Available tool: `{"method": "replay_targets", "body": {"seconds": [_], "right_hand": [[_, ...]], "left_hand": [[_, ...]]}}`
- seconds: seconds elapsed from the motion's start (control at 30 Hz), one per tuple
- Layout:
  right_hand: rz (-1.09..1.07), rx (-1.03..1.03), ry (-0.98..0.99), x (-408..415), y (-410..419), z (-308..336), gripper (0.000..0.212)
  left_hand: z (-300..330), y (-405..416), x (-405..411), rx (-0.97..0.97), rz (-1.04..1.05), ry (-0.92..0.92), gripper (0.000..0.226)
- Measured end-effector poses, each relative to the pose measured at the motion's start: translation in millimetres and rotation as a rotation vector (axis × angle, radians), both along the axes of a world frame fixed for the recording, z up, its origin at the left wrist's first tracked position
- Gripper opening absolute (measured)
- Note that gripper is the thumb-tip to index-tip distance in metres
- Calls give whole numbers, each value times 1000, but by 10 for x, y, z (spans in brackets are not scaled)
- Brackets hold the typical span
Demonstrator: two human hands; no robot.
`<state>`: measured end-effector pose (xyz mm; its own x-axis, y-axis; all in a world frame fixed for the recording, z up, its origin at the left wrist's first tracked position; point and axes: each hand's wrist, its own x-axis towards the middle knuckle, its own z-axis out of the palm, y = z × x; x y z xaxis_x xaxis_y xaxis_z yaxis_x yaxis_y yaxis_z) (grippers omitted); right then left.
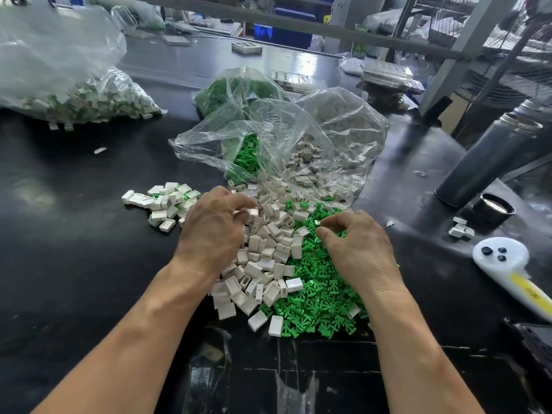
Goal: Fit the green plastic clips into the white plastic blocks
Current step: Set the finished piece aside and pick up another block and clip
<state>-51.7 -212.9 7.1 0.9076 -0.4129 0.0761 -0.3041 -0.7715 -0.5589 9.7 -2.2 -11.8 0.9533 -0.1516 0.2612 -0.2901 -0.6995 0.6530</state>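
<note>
The left hand, just left of frame centre, had its fingers curled over the loose heap of small white rectangular plastic blocks; whether it gripped one could not be told. The right hand pinched thumb to forefinger over the spread of bright green pronged plastic clips, seemingly on one clip.

The heaps touched and mingled, so a stray piece could come up with the pick, or a clip go in crooked.

A crumpled clear plastic bag of more parts crowded the upper centre. A small finished-looking pile lay at left, a dark grey flask at right, and a white handled controller below it.
</note>
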Motion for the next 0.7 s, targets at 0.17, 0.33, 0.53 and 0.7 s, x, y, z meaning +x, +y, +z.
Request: {"method": "replay_targets", "body": {"seconds": [0.17, 0.33, 0.53, 0.7], "right_hand": [[23, -43, 78, 1, 14, -8, 26], [18, -3, 21, 22, 24, -16, 6], [-12, 80, -73, 17, 29, -26, 2], [16, 122, -225, 12, 49, -44, 10]], "left_hand": [[-9, -12, -6, 8, -46, 5, 23], [-19, -8, -1, -18, -46, -48, 14], [47, -24, -33, -329, -69, -17, 9], [110, -79, -98, -633, -134, 106, 12]]}}
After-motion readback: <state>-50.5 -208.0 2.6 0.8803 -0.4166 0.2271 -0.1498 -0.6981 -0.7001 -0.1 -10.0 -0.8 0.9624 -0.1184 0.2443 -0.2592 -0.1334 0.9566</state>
